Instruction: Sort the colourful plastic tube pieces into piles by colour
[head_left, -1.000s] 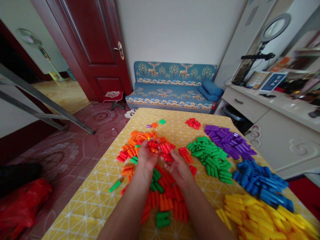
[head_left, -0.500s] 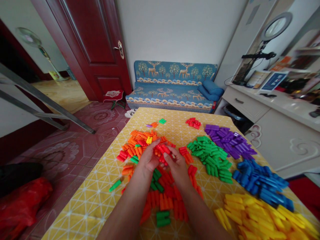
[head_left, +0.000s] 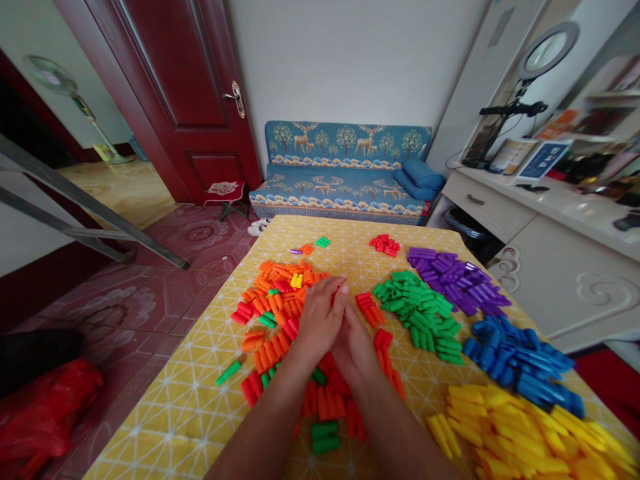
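Note:
My left hand (head_left: 323, 313) is folded over my right hand (head_left: 354, 343), the two cupped together above the middle of the table. Between them a sliver of red plastic shows near the fingertips; the rest of the red pieces they enclose is hidden. Beneath and around my hands lies a mixed heap of orange plastic pieces (head_left: 273, 352) and red ones, shaped like short joined tubes. Green pieces (head_left: 325, 437) are scattered among them, and a yellow piece (head_left: 297, 281) rests on top at the far left of the heap.
On the right stand separate piles: green (head_left: 417, 307), purple (head_left: 457, 280), blue (head_left: 517, 360) and yellow (head_left: 530, 430). A small red pile (head_left: 385, 245) sits towards the far edge. The table wears a yellow patterned cloth (head_left: 165, 407). Beyond it is a blue sofa (head_left: 340, 180).
My hands have closed together, the left turning over onto the right, so the red pieces seen between the fingers earlier are now almost wholly covered. The surrounding piles look unchanged.

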{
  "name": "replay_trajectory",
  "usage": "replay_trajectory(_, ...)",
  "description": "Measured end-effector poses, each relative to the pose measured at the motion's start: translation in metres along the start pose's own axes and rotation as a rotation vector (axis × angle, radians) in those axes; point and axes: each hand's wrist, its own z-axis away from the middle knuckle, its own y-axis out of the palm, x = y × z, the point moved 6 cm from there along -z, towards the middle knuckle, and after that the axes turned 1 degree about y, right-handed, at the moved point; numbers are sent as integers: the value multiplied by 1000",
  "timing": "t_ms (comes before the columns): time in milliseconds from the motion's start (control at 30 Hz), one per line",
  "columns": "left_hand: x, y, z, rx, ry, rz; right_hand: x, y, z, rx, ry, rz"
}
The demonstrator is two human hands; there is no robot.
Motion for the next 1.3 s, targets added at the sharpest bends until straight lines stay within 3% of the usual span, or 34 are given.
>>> replay_trajectory(267,9,1,5,104,-142,261,0,-12,-8,7,106,-19)
replay_trajectory(500,19,-8,-10,48,-352,793,10,-17,-8,-25,139,-130)
replay_trajectory(667,50,-23,-20,-44,-489,1036,6,-24,-6,-107,231,-165)
replay_trajectory(800,81,-26,-19,-77,-609,1063,3,-23,-5,-57,274,-146)
replay_trajectory(933,93,-26,-19,-101,-642,1122,3,-23,-6,-55,286,-156)
replay_trajectory(1100,85,-25,-17,-37,-653,1088,5,-22,-11,-41,161,-93)
replay_trajectory(1300,75,-23,-16,-6,-635,1031,10,-15,-8,-12,-168,308)
